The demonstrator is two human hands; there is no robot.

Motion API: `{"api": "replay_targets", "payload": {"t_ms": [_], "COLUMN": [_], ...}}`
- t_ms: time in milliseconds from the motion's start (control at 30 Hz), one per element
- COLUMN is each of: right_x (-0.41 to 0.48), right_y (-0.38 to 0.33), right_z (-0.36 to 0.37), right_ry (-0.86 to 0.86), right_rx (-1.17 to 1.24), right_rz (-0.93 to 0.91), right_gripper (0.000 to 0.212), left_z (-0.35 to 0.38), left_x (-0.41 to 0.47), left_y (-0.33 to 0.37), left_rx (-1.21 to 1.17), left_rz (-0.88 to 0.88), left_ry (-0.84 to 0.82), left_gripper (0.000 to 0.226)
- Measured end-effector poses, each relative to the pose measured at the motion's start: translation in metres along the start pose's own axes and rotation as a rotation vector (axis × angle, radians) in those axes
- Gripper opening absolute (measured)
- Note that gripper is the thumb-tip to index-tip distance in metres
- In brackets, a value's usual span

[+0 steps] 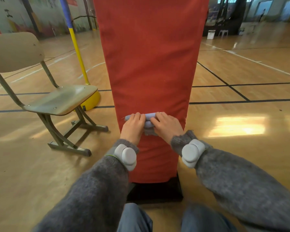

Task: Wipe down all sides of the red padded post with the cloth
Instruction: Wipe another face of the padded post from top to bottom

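The red padded post stands straight ahead on a black base, filling the centre of the view. A bunched light-blue cloth lies against the post's front face, low down. My left hand rests on the cloth's left part with fingers curled over its top edge. My right hand covers the right part, fingers bent over the cloth as well. Both hands press it to the padding side by side. The post's back and sides are hidden from here.
A beige chair on a metal frame stands close at the left. Behind it a yellow pole with a blue top rises from a yellow base. Wooden gym floor with black lines spreads around; my knees are at the bottom.
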State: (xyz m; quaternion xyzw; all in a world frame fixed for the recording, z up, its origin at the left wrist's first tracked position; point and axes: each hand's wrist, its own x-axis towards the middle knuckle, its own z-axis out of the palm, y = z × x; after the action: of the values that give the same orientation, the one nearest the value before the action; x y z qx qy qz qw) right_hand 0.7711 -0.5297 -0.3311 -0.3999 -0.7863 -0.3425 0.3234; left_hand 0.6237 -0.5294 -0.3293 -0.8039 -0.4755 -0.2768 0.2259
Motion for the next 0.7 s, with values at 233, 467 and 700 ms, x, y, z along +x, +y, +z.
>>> {"api": "replay_targets", "payload": {"t_ms": [233,467,700], "right_x": [0.039,0.036,-0.026], "right_y": [0.053,0.073,0.052], "right_z": [-0.042,-0.046,-0.017], "right_ry": [0.189,0.296,0.103], "right_rx": [-0.12,-0.036,0.027], "right_rz": [0.03,0.144,0.134], "right_gripper": [0.015,0.023,0.01], "left_z": [-0.032,-0.033,0.023], "left_x": [0.059,0.081,0.029], "left_y": [0.015,0.032,0.044], "left_rx": [-0.109,-0.202,-0.107], "left_rz": [0.057,0.079,0.065], "left_ry": [0.372,0.549,0.27], "left_gripper": [0.013,0.025,0.018]}}
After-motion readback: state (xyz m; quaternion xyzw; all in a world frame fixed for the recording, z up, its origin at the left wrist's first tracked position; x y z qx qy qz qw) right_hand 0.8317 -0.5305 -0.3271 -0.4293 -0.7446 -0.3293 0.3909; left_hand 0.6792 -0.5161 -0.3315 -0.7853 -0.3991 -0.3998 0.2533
